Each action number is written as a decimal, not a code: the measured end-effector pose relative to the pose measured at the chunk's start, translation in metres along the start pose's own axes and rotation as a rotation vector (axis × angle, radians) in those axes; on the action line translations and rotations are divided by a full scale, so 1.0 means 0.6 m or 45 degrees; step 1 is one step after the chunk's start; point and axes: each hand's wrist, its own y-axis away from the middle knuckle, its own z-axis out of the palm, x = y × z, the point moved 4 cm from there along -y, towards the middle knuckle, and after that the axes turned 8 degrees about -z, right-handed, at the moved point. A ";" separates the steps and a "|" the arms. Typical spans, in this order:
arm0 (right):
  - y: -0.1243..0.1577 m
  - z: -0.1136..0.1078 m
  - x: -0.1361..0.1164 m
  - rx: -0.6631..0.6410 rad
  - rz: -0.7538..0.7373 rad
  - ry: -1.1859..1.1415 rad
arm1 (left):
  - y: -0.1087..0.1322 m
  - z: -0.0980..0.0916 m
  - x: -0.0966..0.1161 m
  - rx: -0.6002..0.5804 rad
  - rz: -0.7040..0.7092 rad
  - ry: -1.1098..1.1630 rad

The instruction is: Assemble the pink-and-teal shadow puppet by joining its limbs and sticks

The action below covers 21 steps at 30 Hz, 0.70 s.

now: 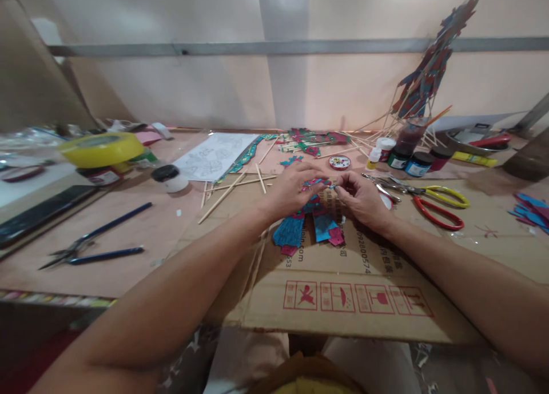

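At the back right stood a dark cup [410,135] with thin sticks leaning out of it, and just in front of it a cluster of small jars [418,164], lids on, their contents hidden. A round tin [339,162] lay flat near the hands; its inside could not be made out. A black-capped bottle [169,178] stood well to the left. The puppet [309,222], a blue, red and green cutout, lay on the cardboard [343,268] at the table's middle, its upper part covered by both hands, so the exact spot being worked was too small to tell. The left hand [289,189] had its fingers drawn together, pinching the puppet's top edge. The right hand [364,198] met it there, thumb and forefinger closed on the same edge, the other fingers curled. Scissors [433,202] lay just right of that hand.
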 end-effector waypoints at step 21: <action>0.002 0.011 0.015 0.136 0.042 -0.169 | -0.023 0.012 -0.002 -0.106 -0.079 0.261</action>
